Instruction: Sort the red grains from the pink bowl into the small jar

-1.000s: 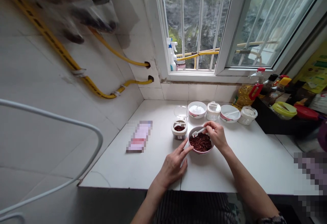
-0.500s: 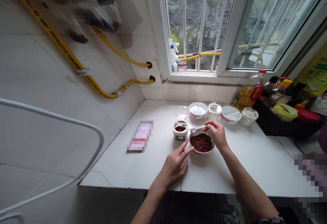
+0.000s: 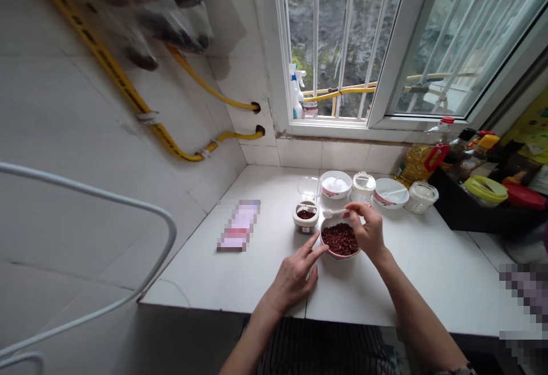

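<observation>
A white bowl (image 3: 338, 256) with a pink base holds dark red dried flakes (image 3: 340, 239). My left hand (image 3: 295, 275) is at its near left side, fingers stretched out and two fingertips touching the rim. Between the thumb and fingers of my right hand (image 3: 369, 229) is a small white spoon (image 3: 336, 213), held level over the bowl's far edge. The spoon's head points left, toward a round, open-topped jar (image 3: 305, 228) with similar dark red contents. Behind that jar a clear lid (image 3: 309, 186) stands raised.
Along the back are a bowl of white powder (image 3: 336, 191), a white-lidded jar (image 3: 363, 186), another bowl (image 3: 391, 199) and a second jar (image 3: 423, 198). An oil bottle (image 3: 422, 161) and a black rack (image 3: 458, 209) of condiments stand right. A blurred pink object (image 3: 240, 225) lies left.
My right hand has shifted slightly, and the spoon sits nearer level above the bowl's far rim. My left hand stays at the bowl. The whole view has moved a little.
</observation>
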Motion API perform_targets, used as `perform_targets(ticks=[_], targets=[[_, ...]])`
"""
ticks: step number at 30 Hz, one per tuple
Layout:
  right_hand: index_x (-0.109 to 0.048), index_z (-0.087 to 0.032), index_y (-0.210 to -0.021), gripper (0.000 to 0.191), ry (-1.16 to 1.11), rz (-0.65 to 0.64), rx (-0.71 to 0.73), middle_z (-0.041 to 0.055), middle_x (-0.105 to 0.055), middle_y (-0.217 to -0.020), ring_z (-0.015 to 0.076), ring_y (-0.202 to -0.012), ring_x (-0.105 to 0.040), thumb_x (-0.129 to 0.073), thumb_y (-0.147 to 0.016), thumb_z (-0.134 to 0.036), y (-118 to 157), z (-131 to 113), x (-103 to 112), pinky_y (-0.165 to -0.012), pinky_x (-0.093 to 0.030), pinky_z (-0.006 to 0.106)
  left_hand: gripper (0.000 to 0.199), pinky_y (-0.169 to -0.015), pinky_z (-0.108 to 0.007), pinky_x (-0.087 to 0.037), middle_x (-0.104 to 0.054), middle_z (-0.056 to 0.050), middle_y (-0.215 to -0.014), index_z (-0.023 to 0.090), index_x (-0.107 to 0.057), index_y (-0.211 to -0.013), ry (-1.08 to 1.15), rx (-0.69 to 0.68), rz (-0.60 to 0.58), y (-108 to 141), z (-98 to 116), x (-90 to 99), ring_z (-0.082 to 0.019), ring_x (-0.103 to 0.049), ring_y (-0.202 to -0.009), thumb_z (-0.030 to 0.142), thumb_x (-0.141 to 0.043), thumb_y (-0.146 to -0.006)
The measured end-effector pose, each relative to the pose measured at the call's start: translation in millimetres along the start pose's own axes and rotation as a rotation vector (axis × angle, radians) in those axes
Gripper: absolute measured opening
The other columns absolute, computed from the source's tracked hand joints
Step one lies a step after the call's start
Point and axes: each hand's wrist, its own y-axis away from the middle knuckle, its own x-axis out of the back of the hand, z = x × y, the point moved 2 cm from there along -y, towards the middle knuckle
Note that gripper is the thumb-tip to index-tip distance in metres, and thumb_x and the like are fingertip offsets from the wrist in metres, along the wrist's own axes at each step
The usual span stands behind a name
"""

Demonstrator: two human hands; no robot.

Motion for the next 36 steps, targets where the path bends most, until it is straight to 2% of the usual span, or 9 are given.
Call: perform_targets(ticks=[4, 8, 11, 15, 17, 22, 28, 36], targets=[[-0.064, -0.025, -0.074, 0.019, 0.073, -0.108, -0.121, 0.0011, -0.067, -0.060, 0.0232, -0.073, -0.063, -0.047, -0.082, -0.021, 3, 18, 2, -0.079, -0.048, 0.036, 0.070, -0.100, -0.037, -0.056, -0.036, -0.011, -0.159, 0.028, -0.038, -0.149, -0.012, 0.006, 0.002, 1, 0, -0.2, -0.026, -0.053, -0.134, 0.002, -0.049, -0.084], [-0.063, -0.025, -0.069, 0.019, 0.065, -0.214, -0.136, 0.0022, -0.073, -0.068, 0.0230, -0.077, -0.065, -0.047, -0.078, -0.020, 5, 20, -10, -0.086, -0.047, 0.036, 0.068, -0.099, -0.036, -0.056, -0.037, -0.011, -0.159, 0.028, -0.038, -0.148, -0.009, 0.010, -0.001, 1, 0, -0.7, -0.025, -0.053, -0.134, 0.003, -0.048, -0.086], [-0.064, -0.025, -0.071, 0.019, -0.004, -0.190, -0.212, 0.0002, -0.070, -0.060, 0.0220, -0.070, -0.065, -0.047, -0.079, -0.022, 3, 19, -9, -0.087, -0.047, 0.036, 0.068, -0.100, -0.037, -0.055, -0.036, -0.011, -0.159, 0.028, -0.038, -0.148, 0.000, 0.007, 0.001, 1, 0, -0.6, -0.025, -0.053, -0.135, 0.003, -0.048, -0.086], [-0.063, -0.025, -0.072, 0.018, -0.110, -0.158, -0.321, -0.0014, -0.068, -0.055, 0.0200, -0.056, -0.064, -0.047, -0.079, -0.024, 0, 20, -1, -0.076, -0.050, 0.034, 0.068, -0.100, -0.037, -0.055, -0.034, -0.011, -0.160, 0.028, -0.039, -0.148, 0.004, 0.005, 0.003, 1, 0, -0.1, -0.026, -0.053, -0.135, 0.003, -0.048, -0.085], [-0.063, -0.024, -0.072, 0.017, -0.121, -0.149, -0.324, -0.0011, -0.069, -0.055, 0.0204, -0.057, -0.065, -0.047, -0.078, -0.024, 0, 21, 0, -0.075, -0.050, 0.034, 0.069, -0.100, -0.038, -0.055, -0.034, -0.011, -0.160, 0.028, -0.039, -0.148, 0.001, 0.005, 0.001, 0, 0, -0.1, -0.026, -0.052, -0.135, 0.003, -0.048, -0.085], [-0.063, -0.024, -0.069, 0.017, -0.050, -0.132, -0.281, -0.0011, -0.067, -0.051, 0.0212, -0.060, -0.065, -0.048, -0.076, -0.025, 1, 21, -3, -0.084, -0.048, 0.037, 0.070, -0.101, -0.036, -0.055, -0.034, -0.010, -0.160, 0.028, -0.039, -0.149, -0.003, 0.009, 0.001, 1, -1, -1.0, -0.025, -0.055, -0.133, 0.002, -0.048, -0.084], [-0.063, -0.023, -0.070, 0.016, -0.204, -0.135, -0.377, -0.0012, -0.067, -0.052, 0.0189, -0.054, -0.064, -0.048, -0.074, -0.025, 1, 23, -4, -0.063, -0.049, 0.030, 0.068, -0.100, -0.037, -0.055, -0.035, -0.012, -0.160, 0.027, -0.040, -0.148, 0.004, 0.001, 0.007, 1, -1, -1.2, -0.026, -0.053, -0.135, 0.003, -0.047, -0.085], [-0.062, -0.023, -0.072, 0.015, -0.257, -0.146, -0.410, -0.0012, -0.068, -0.053, 0.0195, -0.053, -0.065, -0.048, -0.075, -0.027, 1, 24, -5, -0.061, -0.049, 0.030, 0.068, -0.100, -0.037, -0.056, -0.036, -0.012, -0.159, 0.026, -0.040, -0.148, -0.011, -0.003, 0.009, 1, -2, -1.3, -0.026, -0.054, -0.134, 0.003, -0.048, -0.084]])
